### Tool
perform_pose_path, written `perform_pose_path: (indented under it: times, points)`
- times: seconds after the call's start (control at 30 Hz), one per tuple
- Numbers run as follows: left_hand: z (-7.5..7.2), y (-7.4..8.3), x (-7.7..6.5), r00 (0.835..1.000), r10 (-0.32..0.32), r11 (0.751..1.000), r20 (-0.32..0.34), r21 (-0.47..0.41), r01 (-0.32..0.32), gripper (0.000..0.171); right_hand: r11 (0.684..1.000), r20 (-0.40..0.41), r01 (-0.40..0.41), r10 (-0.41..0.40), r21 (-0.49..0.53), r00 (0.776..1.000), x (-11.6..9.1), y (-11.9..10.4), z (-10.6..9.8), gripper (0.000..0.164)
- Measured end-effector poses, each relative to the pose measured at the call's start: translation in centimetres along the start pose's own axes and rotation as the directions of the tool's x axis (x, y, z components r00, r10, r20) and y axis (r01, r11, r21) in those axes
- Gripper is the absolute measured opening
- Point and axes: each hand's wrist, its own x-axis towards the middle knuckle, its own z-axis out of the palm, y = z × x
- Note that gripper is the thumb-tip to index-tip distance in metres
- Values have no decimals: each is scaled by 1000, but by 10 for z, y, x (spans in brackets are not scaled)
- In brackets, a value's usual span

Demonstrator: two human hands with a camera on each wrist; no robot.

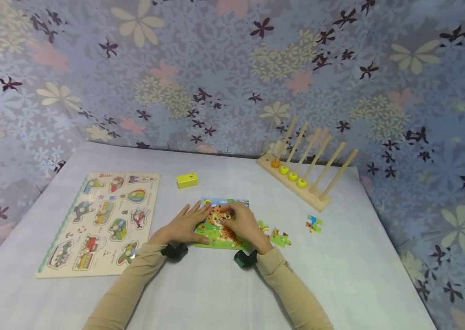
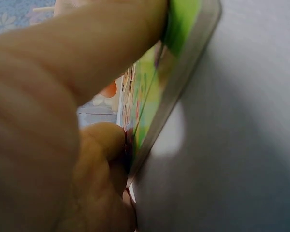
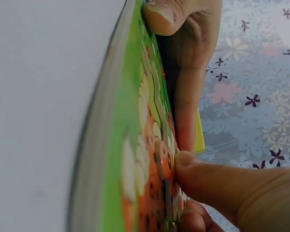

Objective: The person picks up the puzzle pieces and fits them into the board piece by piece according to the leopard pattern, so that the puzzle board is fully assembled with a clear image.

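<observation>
A leopard jigsaw puzzle in a green-edged tray (image 1: 209,245) lies on the table, its board edge filling much of the right wrist view. My left hand (image 1: 188,223) rests with spread fingers on the tray's left side, the thumb along the lower left corner. Over the leopard's head, my right hand (image 1: 243,225) has its thumb and fingers curled around a puzzle piece (image 3: 165,162), which sits slightly raised among the others. Just right of the tray are loose puzzle pieces (image 1: 280,238), one partly behind my right hand. Another loose piece (image 1: 314,223) lies farther right.
On the left lies a wooden peg board (image 1: 110,243) with vehicle pictures. A yellow block (image 1: 187,180) stands behind the puzzle. At the back right is a wooden rack (image 1: 316,201) of upright rods with orange and yellow beads. A flowered cloth (image 1: 216,68) hangs behind the table.
</observation>
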Motion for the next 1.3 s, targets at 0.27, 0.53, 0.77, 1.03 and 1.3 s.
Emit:
perform_pose_path:
  times: [0.27,0.53,0.77,1.03,1.3]
  points:
    - [2,0,0,1000,-4,1000,-4,9,4,96,1000,6,-23,23,8,1000,-2,-2,-1,25]
    - [0,1,-2,1000,-7,1000,-7,-8,7,96,998,25,-43,44,-43,999,-1,-5,1,19]
    - [1,3,-2,1000,5,1000,-11,-5,-5,96,994,34,-81,83,-71,996,-2,-6,0,17]
    - [4,5,0,1000,11,999,-9,-32,-12,96,995,19,-66,68,-72,998,-4,0,0,17]
    - [5,1,0,999,20,999,-25,-25,-21,97,998,13,-32,32,-49,999,-2,2,1,17]
